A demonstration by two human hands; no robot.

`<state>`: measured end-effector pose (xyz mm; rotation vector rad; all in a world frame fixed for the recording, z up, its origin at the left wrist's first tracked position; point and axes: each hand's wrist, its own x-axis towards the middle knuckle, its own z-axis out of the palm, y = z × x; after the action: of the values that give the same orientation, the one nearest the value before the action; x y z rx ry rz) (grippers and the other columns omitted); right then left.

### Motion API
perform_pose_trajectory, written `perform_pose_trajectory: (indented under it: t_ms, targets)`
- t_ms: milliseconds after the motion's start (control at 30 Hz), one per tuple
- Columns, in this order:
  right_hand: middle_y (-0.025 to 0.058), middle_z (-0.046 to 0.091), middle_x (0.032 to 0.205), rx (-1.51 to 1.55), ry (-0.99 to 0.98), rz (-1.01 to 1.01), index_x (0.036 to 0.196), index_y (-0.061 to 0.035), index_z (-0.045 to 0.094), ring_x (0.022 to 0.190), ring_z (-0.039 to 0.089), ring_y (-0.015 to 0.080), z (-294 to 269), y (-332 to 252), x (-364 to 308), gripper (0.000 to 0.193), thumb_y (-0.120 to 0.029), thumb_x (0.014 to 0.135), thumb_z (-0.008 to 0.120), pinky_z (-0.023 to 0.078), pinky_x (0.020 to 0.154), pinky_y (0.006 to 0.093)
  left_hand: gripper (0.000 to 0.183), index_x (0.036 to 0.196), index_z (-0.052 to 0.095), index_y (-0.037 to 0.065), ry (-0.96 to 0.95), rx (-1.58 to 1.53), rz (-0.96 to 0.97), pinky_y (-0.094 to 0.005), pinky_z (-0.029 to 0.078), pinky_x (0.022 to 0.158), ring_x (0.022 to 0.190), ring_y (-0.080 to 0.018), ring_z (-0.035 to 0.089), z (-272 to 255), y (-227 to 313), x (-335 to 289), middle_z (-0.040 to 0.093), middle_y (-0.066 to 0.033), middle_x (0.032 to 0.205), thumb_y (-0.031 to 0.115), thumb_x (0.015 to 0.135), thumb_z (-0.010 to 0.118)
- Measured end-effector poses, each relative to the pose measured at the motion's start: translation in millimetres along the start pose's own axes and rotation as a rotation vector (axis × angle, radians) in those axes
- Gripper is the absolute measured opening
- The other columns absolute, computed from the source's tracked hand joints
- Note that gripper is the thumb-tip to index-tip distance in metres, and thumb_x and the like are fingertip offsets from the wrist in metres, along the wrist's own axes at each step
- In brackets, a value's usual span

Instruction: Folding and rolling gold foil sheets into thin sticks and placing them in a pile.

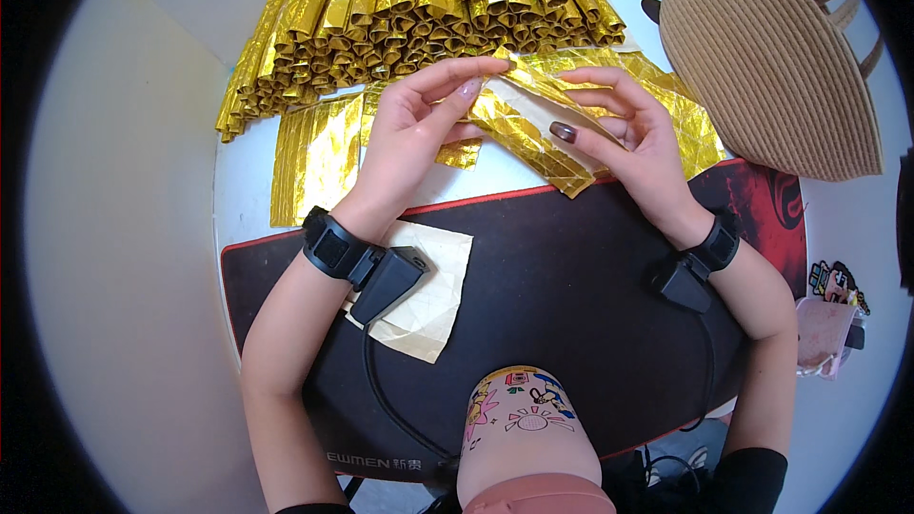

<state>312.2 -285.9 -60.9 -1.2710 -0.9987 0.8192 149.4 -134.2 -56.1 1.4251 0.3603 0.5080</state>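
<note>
Up over the far edge of the mat, both hands hold a sheet of gold foil paper (522, 145) that is partly folded, its pale inner side showing between gold edges. My left hand (424, 119) pinches the sheet's left end between thumb and fingers. At its right end, my right hand (624, 128) has the thumb on the pale inside and the fingers behind the paper. Just beyond are flat gold sheets, some left of the hands (314, 162) and some to the right (700, 128). Behind them rises a stack of rolled gold paper tubes (419, 24).
A dark desk mat (571, 276) with red edging covers the near table. On it lies a pale creased sheet (433, 314), partly under my left wrist. A pink tumbler (528, 428) stands at the front, a woven straw bag (762, 57) at the far right. Cables hang from both wrist straps.
</note>
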Motion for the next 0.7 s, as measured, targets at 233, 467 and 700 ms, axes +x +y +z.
perform_pose_trajectory:
  t_ms: [233,467,700]
  targets:
    - [0.0105,0.063,0.107,-0.091,0.025,-0.090,0.109,0.0022,0.061,0.089,0.063,0.0109,-6.8,-0.3,-0.3,0.026,0.005,0.083,0.058,0.052,0.078,0.0221,0.030,0.122,0.056,0.005,0.014,-0.031,-0.017,-0.0250,0.052,0.083,0.101,-0.0116,0.060,1.0,-0.2,0.8,0.059,-0.0057,0.119,0.013,0.094,0.050]
    - [0.0092,0.065,0.102,-0.083,-0.039,0.025,0.111,0.0019,0.061,0.085,0.063,0.0097,-4.3,-2.7,-0.5,0.027,0.001,0.084,0.059,0.051,0.076,0.0218,0.031,0.124,0.054,0.004,0.055,-0.038,-0.012,-0.0261,0.052,0.084,0.102,-0.0116,0.059,-1.1,-2.7,2.4,0.058,-0.0059,0.121,0.011,0.094,0.048]
    - [0.0073,0.065,0.102,-0.110,-0.173,0.088,0.117,-0.0004,0.059,0.082,0.062,0.0070,-2.5,-5.8,-0.9,0.031,-0.004,0.086,0.059,0.050,0.076,0.0201,0.033,0.122,0.056,0.003,0.060,-0.101,-0.017,-0.0253,0.053,0.080,0.096,-0.0107,0.061,-14.2,1.0,3.5,0.059,-0.0081,0.118,0.015,0.093,0.045]
